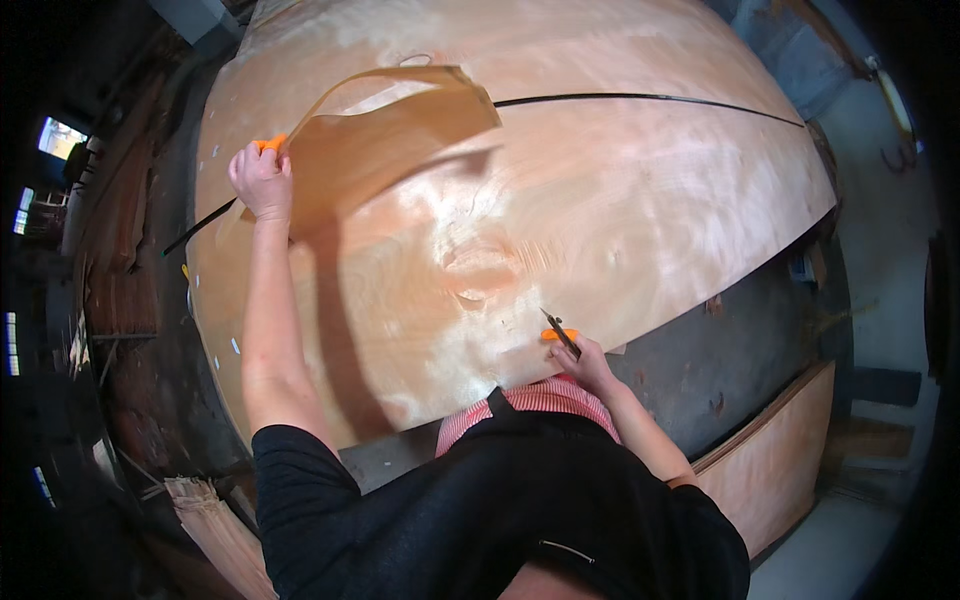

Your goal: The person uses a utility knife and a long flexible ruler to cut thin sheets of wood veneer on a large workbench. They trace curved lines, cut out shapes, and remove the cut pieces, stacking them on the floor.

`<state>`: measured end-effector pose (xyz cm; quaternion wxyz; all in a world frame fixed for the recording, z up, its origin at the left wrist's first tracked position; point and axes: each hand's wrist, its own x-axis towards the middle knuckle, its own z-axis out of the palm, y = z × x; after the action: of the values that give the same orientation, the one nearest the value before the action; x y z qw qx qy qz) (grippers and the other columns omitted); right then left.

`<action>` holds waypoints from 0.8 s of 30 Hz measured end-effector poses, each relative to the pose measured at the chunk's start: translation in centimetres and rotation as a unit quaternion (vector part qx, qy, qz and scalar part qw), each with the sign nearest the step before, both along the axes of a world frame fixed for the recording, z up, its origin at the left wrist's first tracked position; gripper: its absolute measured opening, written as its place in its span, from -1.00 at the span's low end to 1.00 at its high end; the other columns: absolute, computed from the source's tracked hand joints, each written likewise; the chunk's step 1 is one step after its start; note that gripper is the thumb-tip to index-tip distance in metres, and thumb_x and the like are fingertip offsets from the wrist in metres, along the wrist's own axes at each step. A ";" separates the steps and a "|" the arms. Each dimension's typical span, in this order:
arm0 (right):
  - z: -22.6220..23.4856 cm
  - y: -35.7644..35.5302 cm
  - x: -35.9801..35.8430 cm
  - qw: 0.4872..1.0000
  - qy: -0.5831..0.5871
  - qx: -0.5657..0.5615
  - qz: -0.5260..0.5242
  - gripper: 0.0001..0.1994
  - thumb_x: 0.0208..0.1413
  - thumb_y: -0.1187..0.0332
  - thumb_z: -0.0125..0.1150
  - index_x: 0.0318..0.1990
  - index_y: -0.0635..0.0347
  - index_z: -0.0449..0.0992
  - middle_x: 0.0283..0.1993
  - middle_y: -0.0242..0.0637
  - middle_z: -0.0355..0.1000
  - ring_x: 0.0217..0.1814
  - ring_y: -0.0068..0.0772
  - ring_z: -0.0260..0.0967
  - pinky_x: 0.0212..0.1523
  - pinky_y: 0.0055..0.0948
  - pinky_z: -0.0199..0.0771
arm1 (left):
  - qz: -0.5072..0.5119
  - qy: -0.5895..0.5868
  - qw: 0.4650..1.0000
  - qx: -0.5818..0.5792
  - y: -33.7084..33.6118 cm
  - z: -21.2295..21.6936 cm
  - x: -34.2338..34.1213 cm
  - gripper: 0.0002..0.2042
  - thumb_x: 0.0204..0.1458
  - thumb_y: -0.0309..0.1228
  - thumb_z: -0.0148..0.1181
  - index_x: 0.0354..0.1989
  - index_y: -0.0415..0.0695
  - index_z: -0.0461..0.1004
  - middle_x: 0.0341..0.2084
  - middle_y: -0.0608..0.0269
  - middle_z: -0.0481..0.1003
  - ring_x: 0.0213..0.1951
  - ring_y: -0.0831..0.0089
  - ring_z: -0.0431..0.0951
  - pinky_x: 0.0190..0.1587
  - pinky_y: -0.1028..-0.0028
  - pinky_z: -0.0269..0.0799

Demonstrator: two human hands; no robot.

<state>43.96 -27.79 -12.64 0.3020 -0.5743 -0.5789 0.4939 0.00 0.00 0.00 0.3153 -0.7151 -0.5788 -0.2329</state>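
A large pale wood veneer sheet [600, 200] lies spread before me. My left hand [262, 182], with orange covering on its fingertips, is closed on the edge of a loose tan veneer piece [390, 140]. That piece bows upward in an arc over the sheet, its far end toward the middle. In my right hand [590, 366], near the sheet's front edge, is a slim dark-handled knife [563, 335], its pointed tip aimed up and left. Orange covers a right fingertip too. A long thin black strip [650, 97] runs across the sheet, partly hidden behind the lifted piece.
Stacked wood sheets [770, 455] stand at the lower right. Split veneer scraps [215, 525] lie at the lower left, and darker wood sheets [125, 220] at the far left. A dark surface [690, 370] shows past the sheet's right front edge.
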 end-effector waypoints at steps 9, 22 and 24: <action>-0.9 -1.6 0.0 0.999 0.014 -0.039 0.007 -0.79 -0.03 0.41 0.05 -0.20 0.22 0.39 -0.49 -0.26 0.41 -0.46 -0.46 0.38 -0.41 -0.53 0.35 | -0.118 -0.178 0.914 -0.346 -11.0 -11.6 14.8 -0.55 -0.20 -0.32 0.10 -0.07 -0.19 0.26 -0.16 -0.05 0.29 -0.10 0.03 0.27 -0.08 0.21 0.18; -0.6 -2.2 1.0 0.998 0.019 -0.062 -0.008 -0.80 0.01 0.47 0.00 -0.18 0.21 0.39 -0.48 -0.29 0.37 -0.44 -0.53 0.33 -0.36 -0.58 0.34 | -0.227 -0.105 0.870 -0.424 -18.2 -21.3 23.1 -0.34 -0.14 -0.10 0.06 0.09 -0.25 0.07 0.13 0.02 -0.03 0.17 0.19 -0.06 0.18 0.23 -0.15; -0.6 -2.5 1.4 0.998 0.006 -0.068 -0.008 -0.80 0.00 0.47 0.00 -0.18 0.21 0.39 -0.48 -0.29 0.37 -0.45 -0.54 0.33 -0.36 -0.59 0.34 | -0.221 -0.099 0.870 -0.429 -18.3 -21.4 23.2 -0.34 -0.14 -0.10 0.06 0.10 -0.26 0.07 0.14 0.03 -0.04 0.18 0.19 -0.07 0.18 0.22 -0.15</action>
<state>45.35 -30.24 -13.23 0.2696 -0.5955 -0.5371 0.5331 23.16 -18.31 -21.37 -0.1414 -0.8621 -0.4773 -0.0949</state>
